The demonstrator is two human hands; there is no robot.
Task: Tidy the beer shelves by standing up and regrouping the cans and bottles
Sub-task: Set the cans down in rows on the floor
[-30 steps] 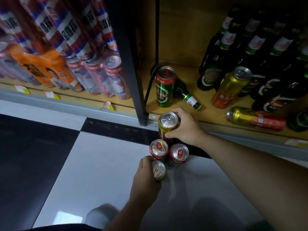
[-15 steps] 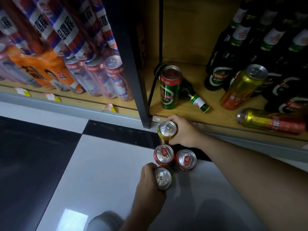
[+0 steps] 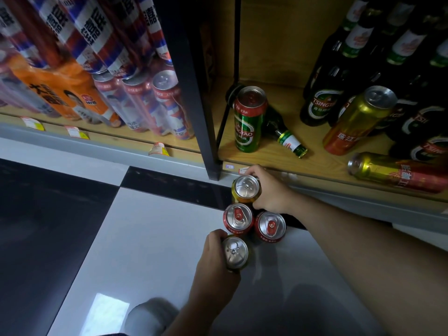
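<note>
Several cans stand upright on the floor in front of the shelf. My right hand point(image 3: 270, 190) grips the far gold can point(image 3: 246, 187). My left hand point(image 3: 213, 260) grips the near gold can point(image 3: 234, 252). Between them stand two red cans point(image 3: 238, 218) point(image 3: 270, 225), side by side. On the wooden shelf point(image 3: 322, 163) a green Tsingtao can point(image 3: 247, 120) stands upright, a green bottle point(image 3: 287, 137) lies behind it, a gold-and-red can point(image 3: 358, 120) leans, and another gold-and-red can point(image 3: 397, 172) lies on its side.
Dark green bottles point(image 3: 322, 103) crowd the shelf's back right. A black shelf post point(image 3: 194, 93) divides it from the left bay of wrapped can packs point(image 3: 145, 103). Price tags point(image 3: 158, 149) hang on the shelf edge. The floor point(image 3: 145, 238) has white and black tiles.
Both hands stay on their gold cans. The camera has tilted and moved slightly closer; the cans on the floor keep their arrangement.
</note>
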